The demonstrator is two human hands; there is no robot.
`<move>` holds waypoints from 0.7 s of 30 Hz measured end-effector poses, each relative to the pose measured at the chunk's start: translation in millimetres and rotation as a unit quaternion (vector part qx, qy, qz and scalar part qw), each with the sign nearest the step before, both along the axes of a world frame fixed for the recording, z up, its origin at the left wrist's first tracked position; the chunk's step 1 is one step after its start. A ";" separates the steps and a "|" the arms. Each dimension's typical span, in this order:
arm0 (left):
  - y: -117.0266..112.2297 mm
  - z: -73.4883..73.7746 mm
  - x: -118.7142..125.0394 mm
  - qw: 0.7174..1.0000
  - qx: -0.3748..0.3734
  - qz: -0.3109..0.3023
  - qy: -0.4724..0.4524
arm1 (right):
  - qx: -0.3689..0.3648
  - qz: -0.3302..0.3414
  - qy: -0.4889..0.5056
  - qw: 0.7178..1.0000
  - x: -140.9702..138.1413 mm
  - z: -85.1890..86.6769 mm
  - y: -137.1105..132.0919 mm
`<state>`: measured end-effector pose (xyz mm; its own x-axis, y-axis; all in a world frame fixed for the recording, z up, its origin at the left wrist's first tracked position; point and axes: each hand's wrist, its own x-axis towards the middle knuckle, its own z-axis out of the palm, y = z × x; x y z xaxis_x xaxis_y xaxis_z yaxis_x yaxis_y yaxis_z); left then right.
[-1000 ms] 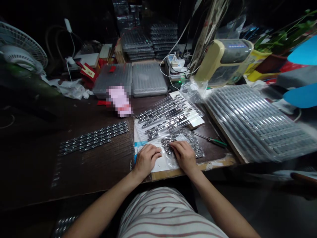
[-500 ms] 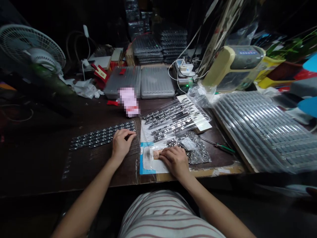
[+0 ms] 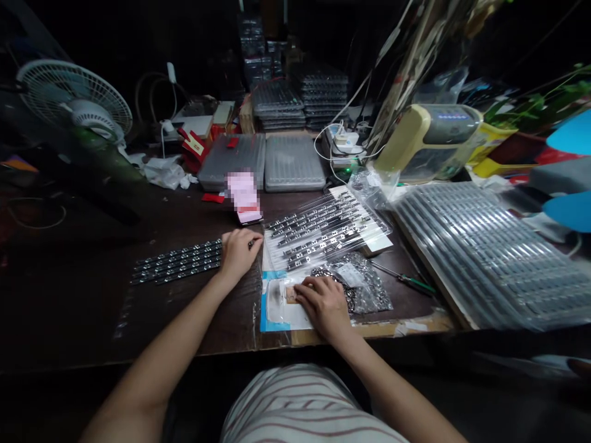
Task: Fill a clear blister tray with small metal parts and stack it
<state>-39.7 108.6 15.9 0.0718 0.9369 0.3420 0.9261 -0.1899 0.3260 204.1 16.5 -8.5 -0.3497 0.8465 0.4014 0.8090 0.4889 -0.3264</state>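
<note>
As left hand [image 3: 237, 252] rests open on metal strips [image 3: 178, 261], lying left-right, right hand [image 3: 323, 301] flat.

Left hand [image 3: 239, 251] partly hides metal strips [image 3: 178, 261], perhaps gripping

- Your dark brown wooden table [image 3: 83, 289] is carrying everything before you.
- Rows of small silvery metal strips [image 3: 175, 263] are lying on its left.
- A blue-edged white sheet [image 3: 274, 307] is lying at the near edge.
- A green-handled metal screwdriver [image 3: 409, 281] is lying farther right.
- Two grey ribbed plastic trays [image 3: 265, 161] are sitting at the back.
</note>
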 end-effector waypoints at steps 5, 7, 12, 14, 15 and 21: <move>41.5 1.0 35.9 0.999 -0.045 -0.017 0.006 | 0.014 -0.043 -0.104 0.994 35.0 1.4 -4.9; 42.2 0.6 34.5 0.999 -0.049 -0.009 -0.020 | 0.015 -0.030 -0.110 0.993 46.1 -3.2 -6.0; 5.5 2.3 17.0 0.965 -0.084 -0.050 -0.243 | 0.022 -0.015 -0.020 0.999 48.7 -15.6 -0.4; -20.3 2.8 16.3 0.939 -0.131 -0.090 -0.306 | 0.029 -0.020 0.015 0.999 45.0 -16.4 3.5; -33.9 2.6 18.5 0.931 -0.150 -0.103 -0.315 | 0.031 -0.022 0.028 0.999 43.3 -16.0 5.2; -91.5 -6.9 51.8 0.950 -0.140 -0.122 -0.252 | 0.028 -0.036 0.079 0.996 42.3 -11.7 6.6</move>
